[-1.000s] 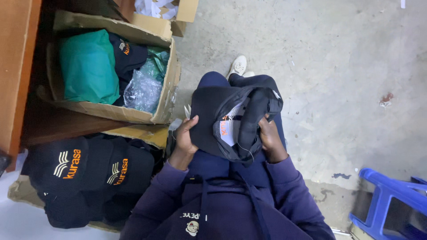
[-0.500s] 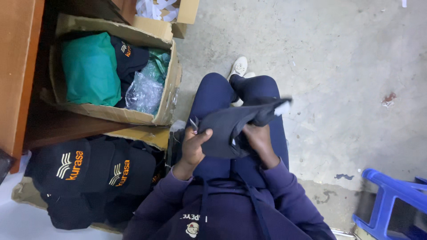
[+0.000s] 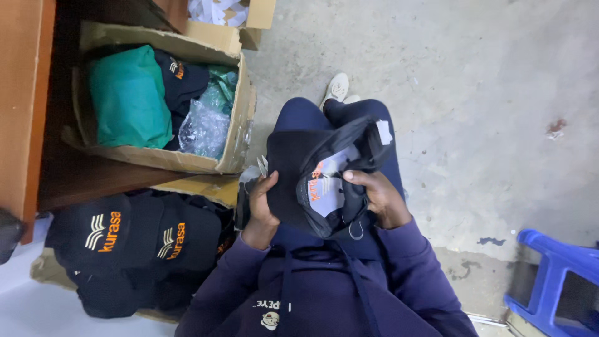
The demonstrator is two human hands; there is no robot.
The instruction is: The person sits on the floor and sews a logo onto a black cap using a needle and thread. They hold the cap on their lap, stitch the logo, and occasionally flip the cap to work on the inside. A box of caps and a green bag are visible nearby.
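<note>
I sit with a black cap (image 3: pixel 324 175) held over my lap, its inside turned up so the pale lining with orange stitching shows. My left hand (image 3: pixel 263 203) grips the cap's left edge, thumb on the dark fabric. My right hand (image 3: pixel 380 196) holds the right side, thumb pressed on the rim near the lining. A small white tag sticks out at the cap's far right. My legs in dark blue trousers and one white shoe (image 3: pixel 337 87) extend below the cap.
An open cardboard box (image 3: pixel 234 134) to my left holds green cloth, a black cap and crumpled clear plastic. A stack of black caps (image 3: pixel 134 240) with orange and white embroidery lies at lower left. A wooden panel (image 3: pixel 25 112) stands far left, a blue plastic stool (image 3: pixel 552 281) lower right.
The cap was open with its inside up, then folded flat and dark half a second ago; now it is opened again with the lining up. Both hands stayed on it.
</note>
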